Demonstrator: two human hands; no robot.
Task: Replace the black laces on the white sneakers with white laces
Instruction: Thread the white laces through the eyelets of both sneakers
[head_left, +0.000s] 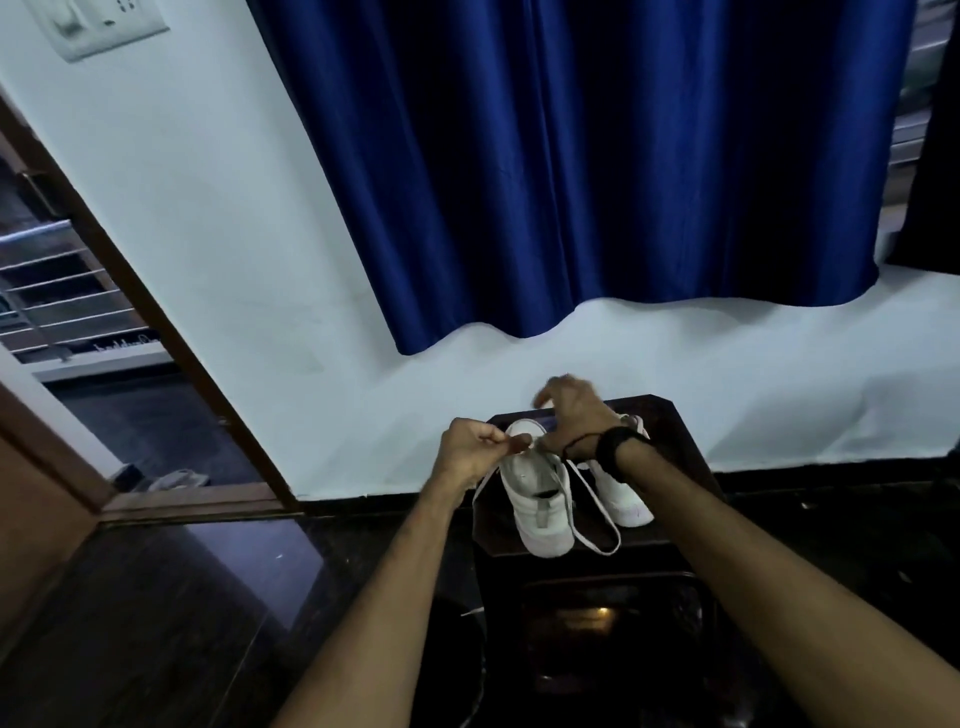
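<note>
Two white sneakers stand on a small dark table (670, 415). The left sneaker (540, 499) points toward me; the right sneaker (621, 491) is partly hidden behind my right forearm. A white lace (597, 512) hangs in a long loop over the left sneaker's side. My left hand (470, 449) pinches the lace at the far end of the left sneaker. My right hand (571, 410), with a dark watch on the wrist, hovers over the same spot with curled fingers; what it holds is hidden. No black lace shows.
A blue curtain (597, 171) hangs on the pale wall behind the table. A wooden door frame (171, 374) opens at the left onto a railing. The floor is dark and glossy. A dark stool or shelf (597, 623) sits below the table.
</note>
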